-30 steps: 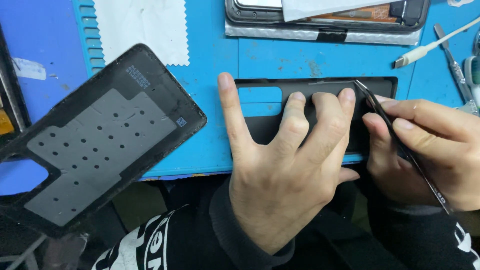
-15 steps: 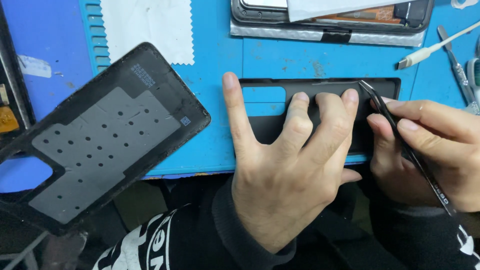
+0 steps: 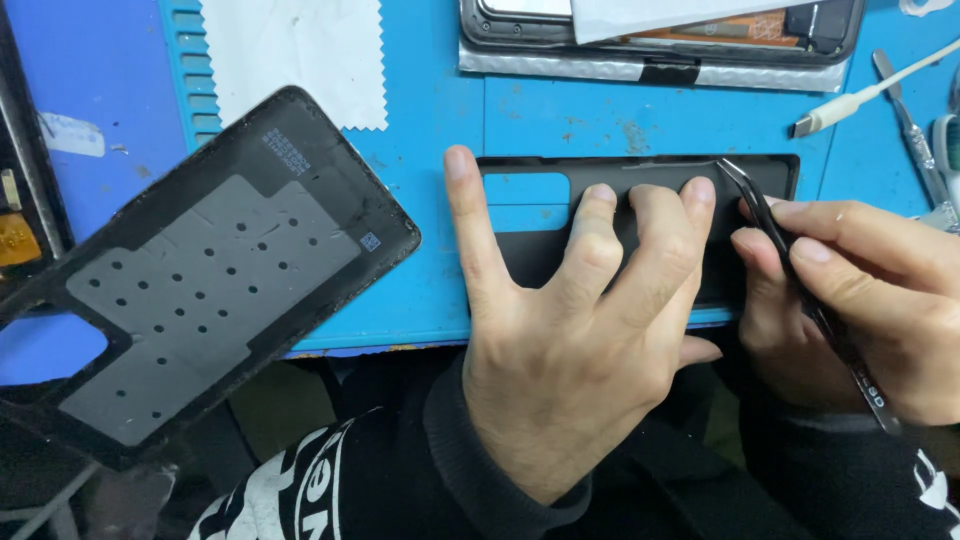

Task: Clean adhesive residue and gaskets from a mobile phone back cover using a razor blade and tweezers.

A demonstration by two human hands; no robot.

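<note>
Far to my left a large black back cover (image 3: pixel 215 275) lies tilted, inner side up, with a grey perforated liner on it; its lower end hangs past the front edge of the blue work mat (image 3: pixel 430 120). Above it, a white cloth with zigzag edges (image 3: pixel 300 55) rests flat on the mat.

My left hand (image 3: pixel 570 350) comes next — fingers spread wide and pressed flat, palm down, on a long black frame piece (image 3: pixel 640 225) that lies crosswise on the mat just in front of me. The index finger reaches over the piece's left end, the other three fingertips sit side by side on its upper band, and the thumb pokes out low on the right. This hand grips nothing; it only bears down on the piece.

Further right, my right hand (image 3: pixel 860 300) pinches a pair of dark tweezers (image 3: pixel 790 275) between thumb and forefinger, closed snugly around the shaft. The tips touch the frame piece's upper edge near its right end, just beside my left ring finger, and the handle runs back down across my palm.

Behind all this, at the mat's far edge, an opened phone body (image 3: pixel 660 35) lies with a white sheet over it. At the far right lie a white cable end (image 3: pixel 850 105) and a slim metal tool (image 3: pixel 905 125).
</note>
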